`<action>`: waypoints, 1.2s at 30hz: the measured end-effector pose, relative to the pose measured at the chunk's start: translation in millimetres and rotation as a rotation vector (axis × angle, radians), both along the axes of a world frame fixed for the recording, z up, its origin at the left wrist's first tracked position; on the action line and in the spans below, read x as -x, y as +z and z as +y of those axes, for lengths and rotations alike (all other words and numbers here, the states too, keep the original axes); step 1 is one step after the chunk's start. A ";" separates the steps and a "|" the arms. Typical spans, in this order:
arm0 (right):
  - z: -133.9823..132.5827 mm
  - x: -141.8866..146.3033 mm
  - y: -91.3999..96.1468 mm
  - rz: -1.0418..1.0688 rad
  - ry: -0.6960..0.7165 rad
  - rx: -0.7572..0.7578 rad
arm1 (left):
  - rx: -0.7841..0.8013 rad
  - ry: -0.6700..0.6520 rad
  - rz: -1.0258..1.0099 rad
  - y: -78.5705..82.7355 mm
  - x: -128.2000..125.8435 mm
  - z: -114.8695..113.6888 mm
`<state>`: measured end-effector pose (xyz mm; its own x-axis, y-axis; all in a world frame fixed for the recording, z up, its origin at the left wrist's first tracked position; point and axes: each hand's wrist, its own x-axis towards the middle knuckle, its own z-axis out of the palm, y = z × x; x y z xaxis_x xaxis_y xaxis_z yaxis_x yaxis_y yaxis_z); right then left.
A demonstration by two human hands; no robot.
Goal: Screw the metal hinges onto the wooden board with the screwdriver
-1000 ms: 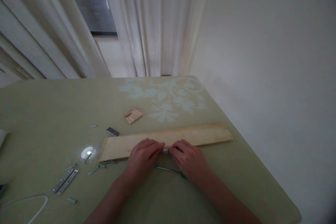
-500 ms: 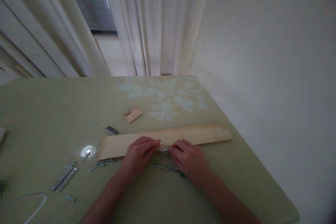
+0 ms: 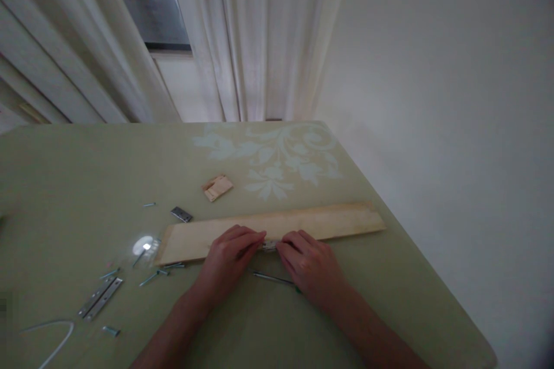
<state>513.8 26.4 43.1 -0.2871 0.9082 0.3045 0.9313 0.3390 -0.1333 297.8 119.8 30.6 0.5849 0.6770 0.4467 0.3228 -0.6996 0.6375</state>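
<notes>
**Desk** (image 3: 86,184), 1. Pale green top with a lighter floral pattern at the far side. It carries every item below.

**Wooden board** (image 3: 329,222), 1. Long and flat, lying crosswise in front of the person, its right end near the desk's right edge.

**Metal fitting** (image 3: 269,245), 1. Small and silver, on the board's near edge about halfway along, between the two sets of fingertips.

**Left hand** (image 3: 229,262), 1. Palm down, fingers held together, tips on the fitting from the left. Whether it pinches or only presses cannot be told.

**Right hand** (image 3: 309,262), 1. Palm down, fingers held together, tips on the fitting from the right. Its grip likewise cannot be told.

**Screwdriver** (image 3: 270,277), 1. Lies on the desk just in front of the board. The thin shaft shows between the wrists; the handle end is under the right hand.

**Small dark hinge** (image 3: 181,214), 1. Just beyond the board's left end.

**Long hinge** (image 3: 100,298), 1. Folded out flat, well to the left.

**Wood offcut** (image 3: 217,187), 1. Beyond the board.

**Loose screws** (image 3: 150,278), about 6. Scattered left of the board; small, so the count is uncertain.

**Clear round piece** (image 3: 144,247), 1. Beside the board's left end.

**White cable** (image 3: 52,331), 1 loop, at the near left corner.
</notes>
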 end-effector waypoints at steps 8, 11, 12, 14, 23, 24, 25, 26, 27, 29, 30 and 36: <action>0.8 -0.4 -1.2 0.016 -0.001 0.011 | -0.082 -0.025 0.008 -3.1 -2.8 -2.7; 1.2 -0.8 -3.0 0.019 0.001 -0.006 | -0.148 -0.056 0.010 -4.9 -3.6 -4.4; 1.3 -0.8 -3.4 0.019 0.003 -0.013 | -0.163 -0.064 0.008 -5.3 -3.7 -4.8; 1.4 -0.9 -3.6 0.016 0.004 -0.014 | -0.163 -0.064 0.003 -5.3 -3.8 -5.2; 2.4 -2.0 -0.9 0.012 0.003 0.011 | -0.056 -0.006 0.007 -0.6 -5.2 -5.5; 2.5 -2.1 -0.9 0.012 0.006 0.008 | -0.042 -0.009 0.007 -0.5 -4.9 -5.4; 2.4 -2.2 -0.9 0.014 0.010 0.003 | -0.029 -0.013 0.005 -0.4 -4.5 -5.1; 2.3 -2.2 -0.9 0.018 0.012 0.000 | -0.013 -0.023 0.004 -0.5 -4.0 -4.7; 2.0 -2.2 -0.9 0.025 0.012 0.002 | 0.004 -0.038 0.003 -0.6 -3.6 -4.2; 1.5 -1.7 -1.4 0.038 0.008 0.013 | 0.031 -0.068 0.006 -1.1 -3.0 -3.3; 1.4 -1.2 -1.7 0.041 0.007 0.016 | 0.036 -0.069 0.005 -1.4 -3.1 -3.0; 2.6 -1.5 5.5 0.104 0.001 0.064 | 0.031 0.020 -0.010 -0.6 -5.5 -2.7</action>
<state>515.3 29.0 48.7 -0.2581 0.9266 0.2736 0.9110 0.3277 -0.2503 303.4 117.1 30.1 0.5664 0.7025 0.4309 0.3301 -0.6724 0.6625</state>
